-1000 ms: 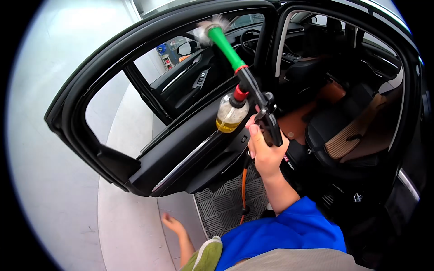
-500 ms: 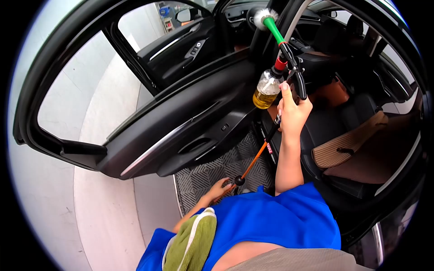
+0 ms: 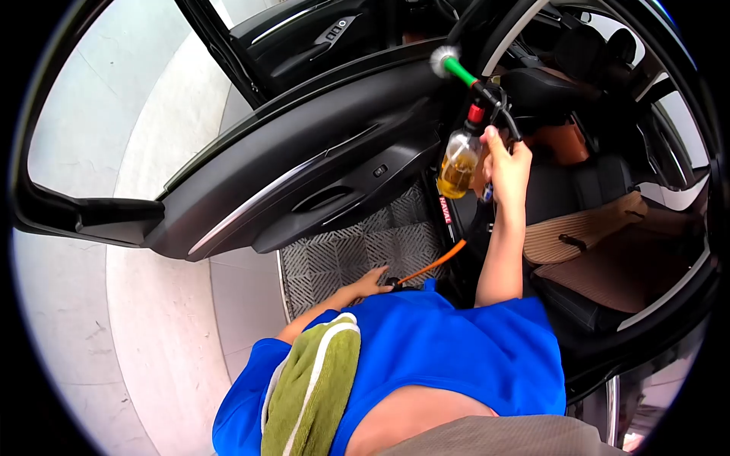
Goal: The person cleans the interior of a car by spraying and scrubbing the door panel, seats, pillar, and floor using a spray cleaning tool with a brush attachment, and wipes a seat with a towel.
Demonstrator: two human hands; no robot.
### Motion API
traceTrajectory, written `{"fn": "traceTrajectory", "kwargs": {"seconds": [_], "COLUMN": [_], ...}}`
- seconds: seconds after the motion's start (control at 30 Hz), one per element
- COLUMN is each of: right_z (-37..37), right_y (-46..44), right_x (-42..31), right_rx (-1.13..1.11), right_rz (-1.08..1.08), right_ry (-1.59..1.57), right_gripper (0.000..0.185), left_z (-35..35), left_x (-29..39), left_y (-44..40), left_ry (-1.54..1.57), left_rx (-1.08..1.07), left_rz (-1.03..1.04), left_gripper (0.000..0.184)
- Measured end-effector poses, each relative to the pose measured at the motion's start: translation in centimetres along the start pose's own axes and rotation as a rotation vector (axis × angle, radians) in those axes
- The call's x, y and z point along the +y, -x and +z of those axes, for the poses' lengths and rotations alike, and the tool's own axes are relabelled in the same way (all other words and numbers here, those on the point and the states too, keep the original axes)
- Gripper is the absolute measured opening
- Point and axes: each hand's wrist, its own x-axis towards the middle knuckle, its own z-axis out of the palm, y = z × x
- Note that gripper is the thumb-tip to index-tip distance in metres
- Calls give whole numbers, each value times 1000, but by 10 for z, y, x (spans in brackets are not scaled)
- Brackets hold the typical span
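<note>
My right hand [image 3: 508, 169] is wrapped round the black handle of a spray gun [image 3: 498, 109]. The gun has a green nozzle [image 3: 461, 71] with a round white brush [image 3: 443, 61] at its tip, close to the door's hinge side. Below it hangs a clear bottle [image 3: 459, 166] with yellow liquid and a red collar. An orange hose [image 3: 432, 261] runs down towards my waist. Low by my body, my left hand [image 3: 370, 283] is beside the hose and its black ball, fingers partly spread; whether it touches them is unclear.
An open black car door [image 3: 304, 171] spans the left and centre. To the right are the car's rear seat [image 3: 563, 190] with a tan mat [image 3: 585, 232] and the door sill [image 3: 445, 220]. A patterned grey floor mat [image 3: 357, 247] lies below. A green towel [image 3: 315, 384] hangs on my shoulder.
The view has shifted towards the rear seat. My right hand has brought the spray gun from the door's window opening to near the hinge side. My left hand has come in beside the hose.
</note>
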Motion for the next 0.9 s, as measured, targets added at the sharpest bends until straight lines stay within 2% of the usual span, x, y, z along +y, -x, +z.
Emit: {"fn": "traceTrajectory", "kwargs": {"seconds": [0.03, 0.07, 0.13, 0.17, 0.23, 0.27, 0.33, 0.4, 0.47, 0.53, 0.63, 0.73, 0.77, 0.9], "right_z": [3, 3, 0, -3, -6, -4, 2, 3, 3, 6, 16, 38, 47, 79], "right_y": [-5, -12, -24, -26, -33, -34, -36, -49, -57, -57, -42, -8, 4, 49], "right_x": [-5, -9, -15, -25, -34, -38, -41, -42, -53, -68, -96, -126, -132, -144], "right_rx": [-11, -18, -102, -159, -246, -266, -235, -244, -307, -334, -448, -612, -656, -840], "right_rz": [8, 14, 30, 71, 73, 72, 24, 47, 81, 64, 95, 96, 87, 57], "right_ry": [4, -3, 71, 118, 141, 155, 121, 164, 245, 302, 327, 300, 303, 214], "right_gripper": [29, 31, 34, 35, 36, 37, 37, 35, 32, 32, 34, 34, 32, 31], "left_z": [-10, -12, 19, 20, 10, 8, 1, -19, -49, -62, -77, -77, -78, -94], "left_x": [34, 55, 47, 41, 44, 33, 7, 9, 59, 73, 118, 138, 137, 140], "left_y": [-14, -20, -33, -36, -27, -21, -5, 27, 74, 109, 162, 190, 198, 241], "left_ry": [67, 162, 291, 293, 34, 41, 245, 539, 522, 481, 437, 359, 303, 127], "left_rx": [-160, -299, -190, -185, -393, -391, -47, 84, 337, 527, 607, 638, 691, 889], "left_rz": [136, 109, 329, 338, 38, 42, -13, 38, 13, 15, -117, -62, 9, 40], "left_gripper": [66, 64, 50, 50, 34, 34, 27, 26, 28, 31, 34, 32, 33, 34]}}
